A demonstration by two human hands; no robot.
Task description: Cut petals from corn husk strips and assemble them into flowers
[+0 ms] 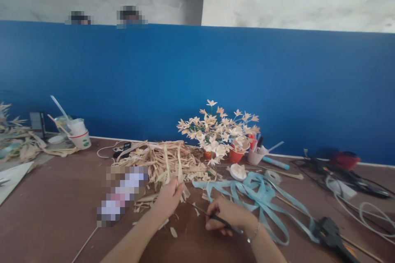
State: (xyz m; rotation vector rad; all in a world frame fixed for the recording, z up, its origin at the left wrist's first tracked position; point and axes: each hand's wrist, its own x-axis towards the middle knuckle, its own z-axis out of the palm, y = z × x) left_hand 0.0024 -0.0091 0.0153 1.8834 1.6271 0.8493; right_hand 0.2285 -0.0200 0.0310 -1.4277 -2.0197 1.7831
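My left hand [169, 198] is closed around pale strips of dried husk [180, 160], which stand up above the fingers. To its right, my right hand [228, 212] grips a pair of scissors [217, 218] with dark handles, the thin blades pointing left toward the left hand. A heap of dried husk strips [154, 152] lies just beyond the left hand. Small cut scraps [173, 232] are scattered on the table around both hands. Light blue ribbon [262, 193] spreads in loops beside the right hand.
Pale husk flowers [212, 131] in small red pots stand at the back. A black glue gun [331, 236] lies at right, near tangled cables [367, 218]. A phone [123, 197] with a cable is at left. Paper cups [80, 134] stand by the blue partition [154, 82]; two people are behind it.
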